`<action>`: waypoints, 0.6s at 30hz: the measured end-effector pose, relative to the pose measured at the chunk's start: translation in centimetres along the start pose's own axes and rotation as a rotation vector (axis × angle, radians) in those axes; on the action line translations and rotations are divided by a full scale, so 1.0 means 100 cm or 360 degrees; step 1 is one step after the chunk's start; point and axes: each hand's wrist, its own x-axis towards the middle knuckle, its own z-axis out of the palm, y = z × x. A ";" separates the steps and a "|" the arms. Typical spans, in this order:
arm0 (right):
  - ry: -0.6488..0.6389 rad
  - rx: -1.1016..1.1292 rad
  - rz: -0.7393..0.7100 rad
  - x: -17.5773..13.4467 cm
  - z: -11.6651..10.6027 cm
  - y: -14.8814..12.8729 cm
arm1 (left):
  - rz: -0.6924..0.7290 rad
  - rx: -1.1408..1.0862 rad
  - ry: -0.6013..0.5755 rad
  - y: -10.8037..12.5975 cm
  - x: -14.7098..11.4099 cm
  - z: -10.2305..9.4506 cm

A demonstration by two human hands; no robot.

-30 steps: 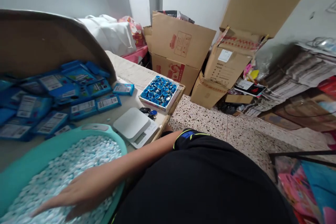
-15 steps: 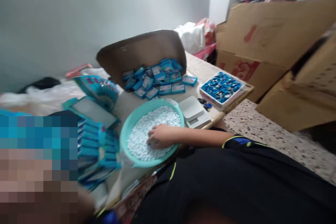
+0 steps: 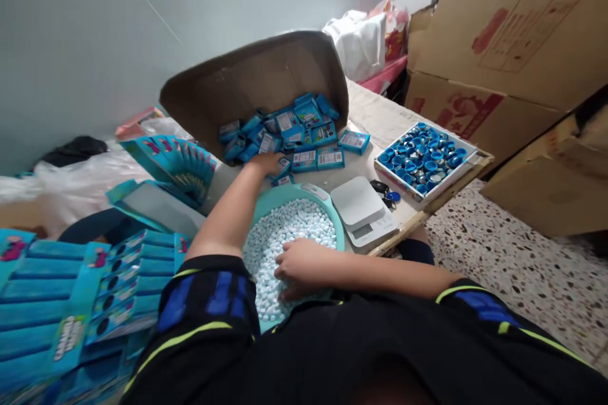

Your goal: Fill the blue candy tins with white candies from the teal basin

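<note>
Two bare hands reach to two spots. The left hand (image 3: 268, 164) touches the near side of a heap of flat blue boxes (image 3: 304, 161). Its fingers are partly hidden, so I cannot tell if it holds one. The right hand (image 3: 306, 266) dips bent fingers into the small pale pellets (image 3: 304, 215); I cannot tell if it pinches any.

The green basin (image 3: 280, 195) sits right under the right hand, close to the body, maybe so it is easy to reach. Its raised rim likely stops the pellets from rolling off. Just past the left hand, a big brown tub (image 3: 256, 76) seems to keep the boxes heaped together. Beside the basin, to the right of the right hand, is a white scale (image 3: 358, 202).

The pellets look tiny and roundish, white and light blue. The boxes are bright blue, some with white labels. Some lie flat and some tilt.
</note>
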 end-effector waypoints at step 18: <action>0.0041 0.0200 0.0010 -0.011 0.004 0.001 | -0.0075 -0.0341 -0.0171 0.008 -0.017 0.043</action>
